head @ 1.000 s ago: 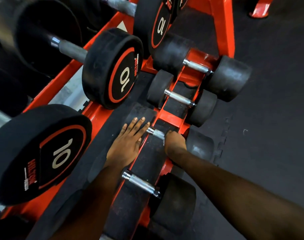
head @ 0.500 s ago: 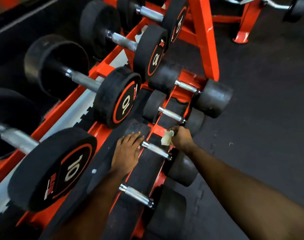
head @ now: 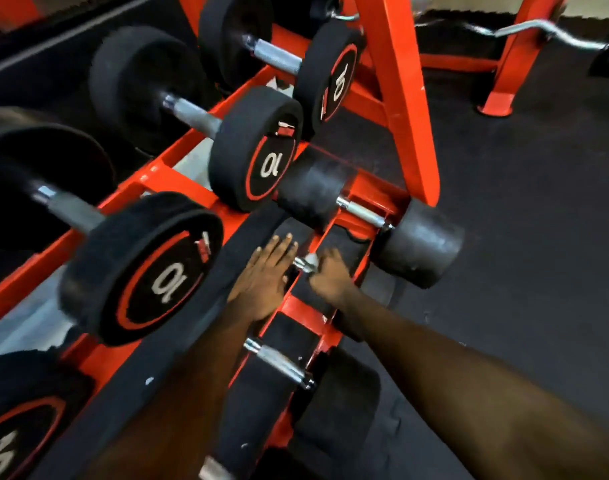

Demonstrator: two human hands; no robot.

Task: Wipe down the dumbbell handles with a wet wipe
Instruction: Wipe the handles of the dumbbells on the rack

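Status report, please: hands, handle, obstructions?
Left hand flat on black rubber beside handle. Right hand curled round handle; wipe hard to see. Nothing in the way.

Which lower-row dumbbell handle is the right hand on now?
The second handle from the far end, gripped by the right hand; the far handle and near handle lie bare.

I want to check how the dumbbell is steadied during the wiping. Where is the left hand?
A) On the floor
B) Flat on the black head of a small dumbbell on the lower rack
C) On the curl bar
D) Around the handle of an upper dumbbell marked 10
B: the left hand lies with straight fingers on the black head, beside the handle that the right hand curls around.
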